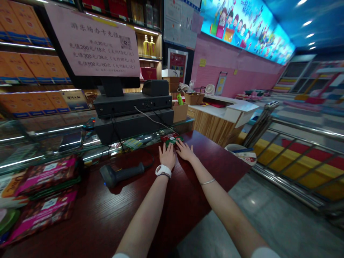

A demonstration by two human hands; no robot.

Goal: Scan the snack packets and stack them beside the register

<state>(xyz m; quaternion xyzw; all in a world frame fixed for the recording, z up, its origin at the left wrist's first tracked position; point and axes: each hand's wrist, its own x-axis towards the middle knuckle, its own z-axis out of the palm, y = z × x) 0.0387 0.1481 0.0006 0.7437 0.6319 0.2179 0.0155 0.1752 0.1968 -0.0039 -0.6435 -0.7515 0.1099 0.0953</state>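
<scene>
Both my arms reach forward across a dark red counter (129,211). My left hand (167,155), with a white watch on its wrist, lies flat with fingers stretched toward a small red and green packet (171,138) at the counter's far edge. My right hand (185,151), a thin bracelet on its wrist, also lies flat and open, its fingertips touching the same packet. Neither hand grips anything.
A black barcode scanner (118,174) lies left of my hands. A black cash register with a pink price sign (94,44) stands on a glass case behind. Pink snack packs (44,193) are stacked at left. A metal railing (295,150) runs at right.
</scene>
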